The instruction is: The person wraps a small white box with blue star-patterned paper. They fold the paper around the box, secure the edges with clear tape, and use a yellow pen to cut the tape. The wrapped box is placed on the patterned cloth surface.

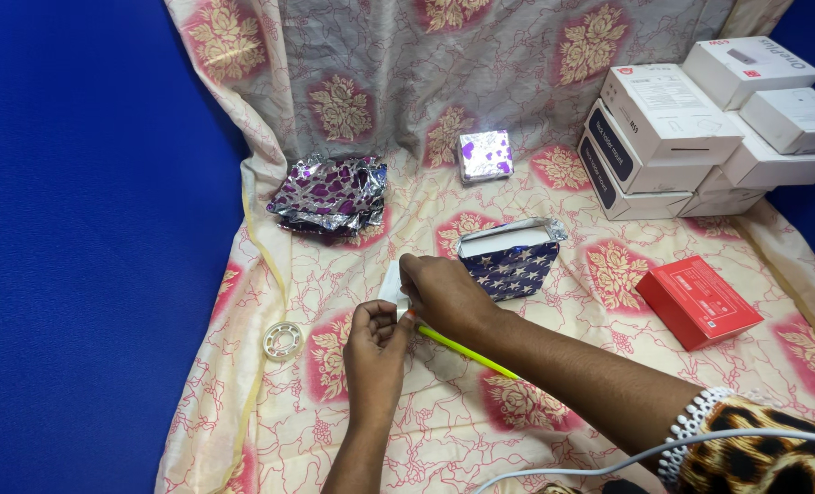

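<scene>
We pinch a small white paper piece (391, 285) between our left hand (376, 352) and right hand (444, 295), hands touching. It sits just beside the star-patterned half-wrapped box (510, 261), above a yellow stick (467, 353) on the floral cloth (609, 366).

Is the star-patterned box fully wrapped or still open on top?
Open on top: the star-patterned box shows a bare white top edged by loose silver wrap.
</scene>
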